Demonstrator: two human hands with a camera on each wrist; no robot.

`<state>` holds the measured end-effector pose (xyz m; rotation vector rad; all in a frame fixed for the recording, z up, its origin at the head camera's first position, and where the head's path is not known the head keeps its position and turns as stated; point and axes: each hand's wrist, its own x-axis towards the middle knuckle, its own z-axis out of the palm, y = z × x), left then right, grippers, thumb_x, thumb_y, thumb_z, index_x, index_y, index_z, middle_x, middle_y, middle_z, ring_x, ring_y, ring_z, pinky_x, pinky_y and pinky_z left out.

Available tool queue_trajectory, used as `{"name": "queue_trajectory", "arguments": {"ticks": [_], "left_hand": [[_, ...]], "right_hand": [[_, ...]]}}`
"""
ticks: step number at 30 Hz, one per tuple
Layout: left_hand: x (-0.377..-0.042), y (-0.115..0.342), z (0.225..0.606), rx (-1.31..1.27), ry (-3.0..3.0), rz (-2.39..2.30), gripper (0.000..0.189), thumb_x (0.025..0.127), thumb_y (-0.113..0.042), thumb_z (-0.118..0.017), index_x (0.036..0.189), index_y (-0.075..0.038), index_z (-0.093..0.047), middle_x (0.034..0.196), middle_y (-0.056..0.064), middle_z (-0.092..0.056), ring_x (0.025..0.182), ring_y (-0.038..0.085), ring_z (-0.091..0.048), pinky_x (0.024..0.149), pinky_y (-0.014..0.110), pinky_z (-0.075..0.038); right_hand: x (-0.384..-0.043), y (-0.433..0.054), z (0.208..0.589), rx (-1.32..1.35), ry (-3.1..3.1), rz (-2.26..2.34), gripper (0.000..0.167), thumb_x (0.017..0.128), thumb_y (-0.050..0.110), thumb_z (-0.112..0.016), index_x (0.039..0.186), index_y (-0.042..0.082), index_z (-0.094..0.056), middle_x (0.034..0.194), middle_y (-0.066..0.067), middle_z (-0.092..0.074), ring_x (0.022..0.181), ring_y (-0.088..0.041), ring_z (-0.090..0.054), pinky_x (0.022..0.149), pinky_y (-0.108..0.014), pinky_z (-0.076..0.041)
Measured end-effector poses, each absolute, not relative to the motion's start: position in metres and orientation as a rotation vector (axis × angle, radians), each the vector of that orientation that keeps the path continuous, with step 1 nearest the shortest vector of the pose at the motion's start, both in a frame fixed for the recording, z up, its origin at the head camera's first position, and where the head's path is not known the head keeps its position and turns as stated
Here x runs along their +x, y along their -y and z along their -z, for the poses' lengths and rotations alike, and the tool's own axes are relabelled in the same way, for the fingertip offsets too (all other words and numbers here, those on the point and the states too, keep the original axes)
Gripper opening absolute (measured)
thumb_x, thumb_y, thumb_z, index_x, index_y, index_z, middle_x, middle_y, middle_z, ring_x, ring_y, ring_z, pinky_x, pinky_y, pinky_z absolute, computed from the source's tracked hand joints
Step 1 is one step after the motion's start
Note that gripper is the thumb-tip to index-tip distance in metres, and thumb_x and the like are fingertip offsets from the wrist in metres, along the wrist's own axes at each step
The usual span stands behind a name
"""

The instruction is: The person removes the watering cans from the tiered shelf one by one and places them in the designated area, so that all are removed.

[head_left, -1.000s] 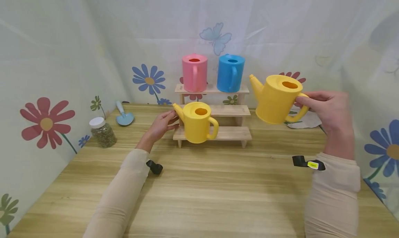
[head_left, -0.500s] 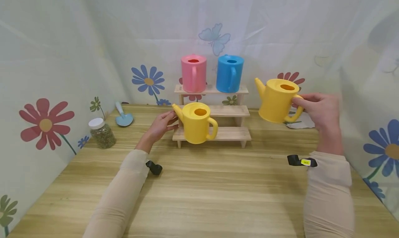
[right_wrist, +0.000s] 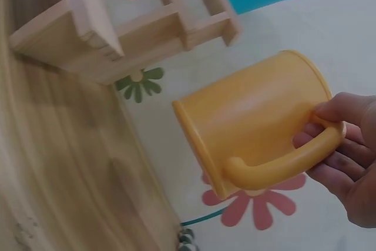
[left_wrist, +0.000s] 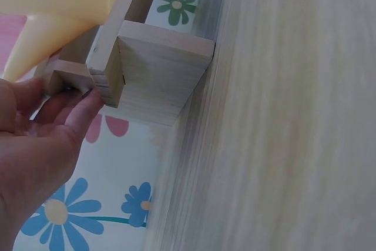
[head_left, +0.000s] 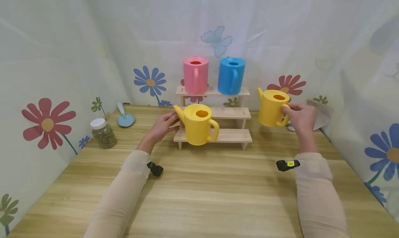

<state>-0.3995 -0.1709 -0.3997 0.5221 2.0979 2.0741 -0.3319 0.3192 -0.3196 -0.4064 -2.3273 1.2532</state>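
Observation:
My right hand grips the handle of a yellow watering can, held upright in the air to the right of a three-step wooden stand. In the right wrist view, thumb and fingers wrap the upper end of the can's handle. My left hand holds the left end of the stand, its fingertips at the step ends in the left wrist view. Beside those fingers, another yellow watering can stands on the lowest step, spout pointing left.
A pink watering can and a blue one stand on the top step. On the table's left are a white-lidded jar of greenish bits and a light blue trowel. A pale, translucent item lies behind my right hand.
My right hand has carried its yellow watering can leftward, lower and farther back, closer to the stand. The left hand and the other watering cans stay where they were.

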Motion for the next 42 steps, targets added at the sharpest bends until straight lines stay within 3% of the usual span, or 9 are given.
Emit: {"name": "queue_trajectory", "arguments": {"ticks": [9, 22, 31, 42], "left_hand": [[-0.401, 0.168, 0.404, 0.539, -2.217, -2.051, 0.051, 0.105, -0.027, -0.053, 0.152, -0.01, -0.044, 0.154, 0.01, -0.043, 0.138, 0.03, -0.044, 0.104, 0.048, -0.049], [-0.402, 0.165, 0.403, 0.508, -2.256, -2.067, 0.046, 0.106, -0.019, -0.051, 0.151, -0.007, -0.046, 0.152, 0.014, -0.045, 0.136, 0.032, -0.047, 0.098, 0.045, -0.053], [-0.4, 0.166, 0.404, 0.498, -2.251, -2.064, 0.047, 0.106, -0.019, -0.052, 0.15, -0.007, -0.046, 0.152, 0.014, -0.045, 0.136, 0.032, -0.047, 0.099, 0.047, -0.052], [-0.401, 0.166, 0.403, 0.515, -2.231, -2.078, 0.047, 0.106, -0.02, -0.052, 0.151, -0.005, -0.045, 0.149, 0.016, -0.048, 0.135, 0.033, -0.047, 0.099, 0.046, -0.052]], "right_hand": [[-0.353, -0.299, 0.35, -0.438, 2.273, -1.328, 0.047, 0.09, 0.039, -0.074, 0.124, 0.005, -0.072, 0.118, -0.014, -0.071, 0.093, -0.018, -0.065, 0.076, -0.019, -0.055], [-0.364, -0.28, 0.373, -0.372, 2.323, -1.365, 0.043, 0.095, 0.029, -0.072, 0.129, 0.003, -0.068, 0.122, -0.016, -0.068, 0.11, -0.025, -0.066, 0.072, -0.013, -0.052], [-0.367, -0.276, 0.386, -0.303, 2.372, -1.334, 0.038, 0.096, 0.022, -0.071, 0.127, 0.0, -0.068, 0.122, -0.018, -0.068, 0.11, -0.027, -0.066, 0.092, -0.038, -0.057], [-0.372, -0.266, 0.393, -0.065, 2.393, -1.375, 0.042, 0.097, -0.001, -0.062, 0.139, -0.005, -0.056, 0.127, -0.026, -0.063, 0.117, -0.034, -0.061, 0.096, -0.036, -0.055]]}}
